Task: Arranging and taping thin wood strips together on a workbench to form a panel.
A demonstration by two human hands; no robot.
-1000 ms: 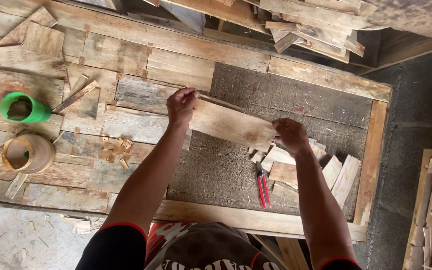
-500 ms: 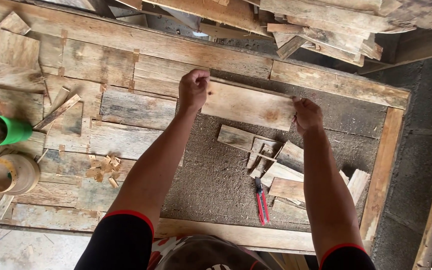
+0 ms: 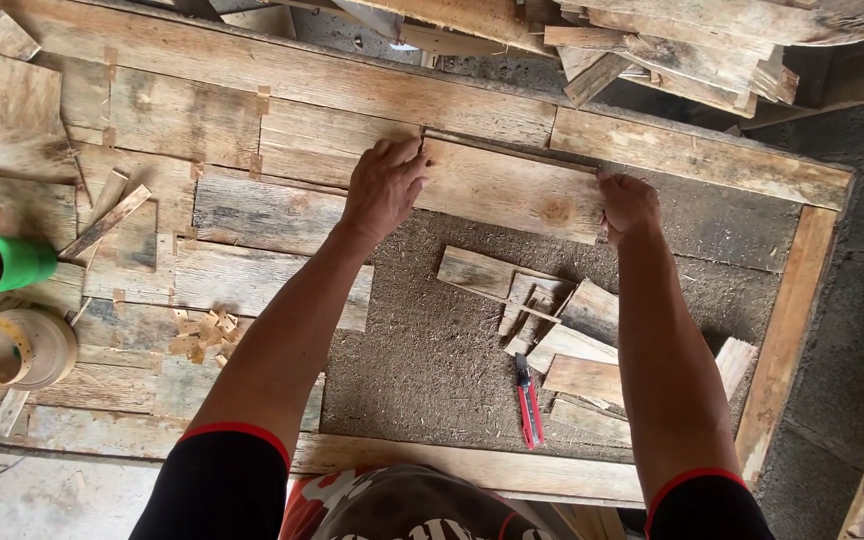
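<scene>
My left hand [image 3: 384, 185] grips the left end of a short weathered wooden plank [image 3: 512, 188], and my right hand [image 3: 629, 205] holds its right end. The plank lies flat against the upper rail of a large wooden frame [image 3: 692, 150], beside other planks that cover the frame's left part [image 3: 252, 200]. Below the plank the coarse brown fibre board [image 3: 422, 350] inside the frame shows bare.
Loose wood offcuts [image 3: 552, 320] and a red utility knife [image 3: 527, 405] lie on the fibre board. A green cup [image 3: 2, 265] and a roll of tape [image 3: 22, 348] sit at the left. Small wood chips [image 3: 202, 335] lie nearby. Stacked boards [image 3: 672, 45] are piled beyond the frame.
Both hands have carried the plank away from me, from mid-frame up to the top rail, and laid it flat there.
</scene>
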